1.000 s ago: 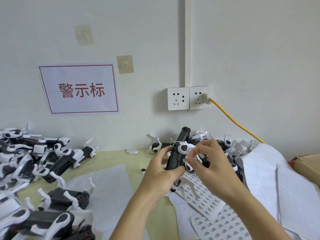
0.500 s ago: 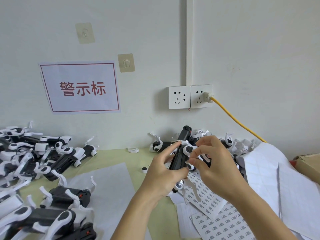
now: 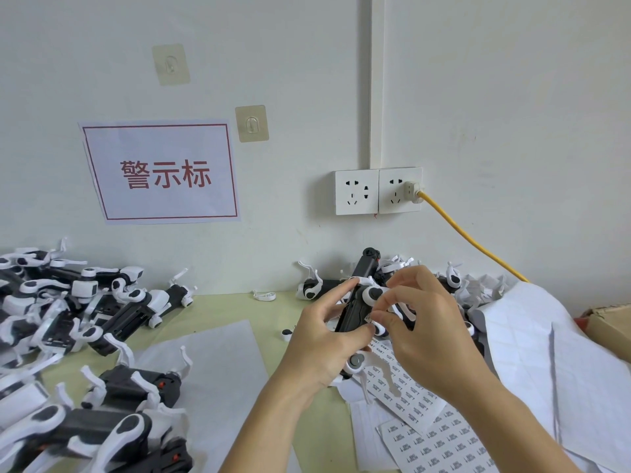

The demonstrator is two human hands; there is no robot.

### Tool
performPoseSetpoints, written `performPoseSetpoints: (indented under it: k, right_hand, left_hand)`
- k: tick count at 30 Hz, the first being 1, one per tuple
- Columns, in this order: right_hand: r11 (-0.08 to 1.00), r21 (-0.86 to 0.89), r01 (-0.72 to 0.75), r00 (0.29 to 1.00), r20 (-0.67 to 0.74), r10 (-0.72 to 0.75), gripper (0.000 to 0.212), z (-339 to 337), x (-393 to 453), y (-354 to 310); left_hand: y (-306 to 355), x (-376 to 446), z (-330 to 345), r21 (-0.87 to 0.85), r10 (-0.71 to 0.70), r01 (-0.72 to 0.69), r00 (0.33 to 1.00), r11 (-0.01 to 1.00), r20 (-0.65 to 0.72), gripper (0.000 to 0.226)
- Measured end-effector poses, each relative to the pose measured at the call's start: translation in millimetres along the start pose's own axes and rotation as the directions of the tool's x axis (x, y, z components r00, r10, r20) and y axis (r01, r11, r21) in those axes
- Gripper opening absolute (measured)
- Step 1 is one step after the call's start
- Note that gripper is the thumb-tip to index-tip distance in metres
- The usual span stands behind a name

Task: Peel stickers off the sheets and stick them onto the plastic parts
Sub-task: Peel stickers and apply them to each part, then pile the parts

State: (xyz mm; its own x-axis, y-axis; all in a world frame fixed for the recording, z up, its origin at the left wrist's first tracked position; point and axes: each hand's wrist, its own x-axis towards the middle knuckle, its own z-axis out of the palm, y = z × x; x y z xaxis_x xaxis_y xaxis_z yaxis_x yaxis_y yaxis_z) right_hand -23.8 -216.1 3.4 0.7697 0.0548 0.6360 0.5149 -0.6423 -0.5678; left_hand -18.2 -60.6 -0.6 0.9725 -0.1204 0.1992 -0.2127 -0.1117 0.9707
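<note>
My left hand [image 3: 319, 346] grips a black and white plastic part [image 3: 358, 302] upright above the table, thumb on its front and index finger stretched along its left side. My right hand [image 3: 423, 322] is at the part's right side, thumb and fingertips pinching at a small sticker [image 3: 368, 317] on the black body. Sticker sheets [image 3: 440, 435] printed with rows of small labels lie on the table under my hands.
A heap of black and white parts [image 3: 68, 312] covers the table's left, more parts [image 3: 136, 387] lie at the front left, another pile [image 3: 454, 278] sits behind my hands. Blank backing sheets [image 3: 546, 353] spread at the right, a cardboard box [image 3: 611, 326] beyond. A yellow cable [image 3: 471, 240] runs from the wall socket.
My left hand has tilted the part a little more upright. My right fingers have moved down from its white arm to the black body, where a small sticker now shows.
</note>
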Motion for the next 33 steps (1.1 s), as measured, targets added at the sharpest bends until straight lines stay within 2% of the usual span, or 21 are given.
performPoseSetpoints:
  k: [20,33]
  right_hand:
    - [0.998,-0.036,0.051,0.998,-0.044,-0.052,0.022,3.4,-0.3,-1.7]
    - [0.999,0.010,0.049,0.998,-0.030,-0.049,0.023,2.6,-0.1,0.2]
  left_hand:
    - [3.0,0.0,0.7,-0.002,0.007,-0.007,1.000,1.000,-0.027,0.052]
    - [2.8,-0.9,-3.0,-0.036,0.016,-0.015,1.000,0.999,0.016,0.057]
